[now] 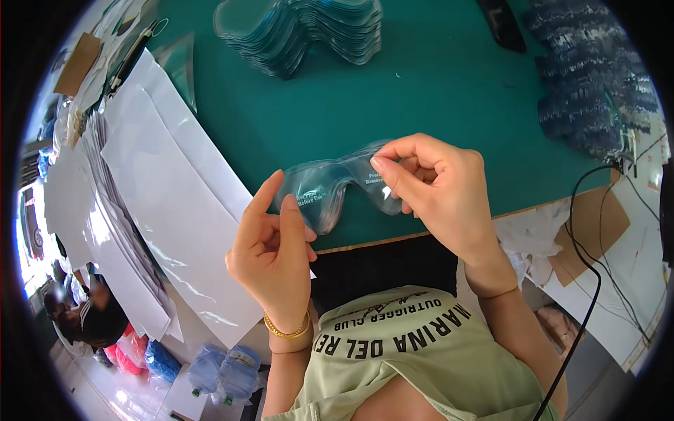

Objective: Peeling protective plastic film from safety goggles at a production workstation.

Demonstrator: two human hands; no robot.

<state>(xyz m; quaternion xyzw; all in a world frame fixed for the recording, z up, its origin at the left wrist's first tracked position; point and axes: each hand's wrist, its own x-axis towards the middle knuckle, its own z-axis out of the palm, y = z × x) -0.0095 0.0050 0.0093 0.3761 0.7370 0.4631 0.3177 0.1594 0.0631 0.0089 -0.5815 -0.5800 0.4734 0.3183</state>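
Two bare hands up front here, both at a thin clear goggle-shaped lens piece point(321, 191) just over the near edge of the green table point(456, 91). Right hand point(449, 186) has its end pinched, thumb and index finger closed on it with the rest curled under. Left hand point(270, 245) is at the other end, index finger and thumb well parted; can't tell if anything there really grips it. The edges look layered, so maybe it's several pieces, can't say for sure. That'd be my worry: if the left isn't holding, thin slick plastic could swing or fan out from that one pinch — and it's close enough to the table's lip to drop off. Squeeze too hard and I'd expect the narrow nose bridge to crease. Fingertips near the small white printing might smudge it. Beyond sits a wavy, uneven stack of similar lenses point(337, 38), which a careless bump could topple.
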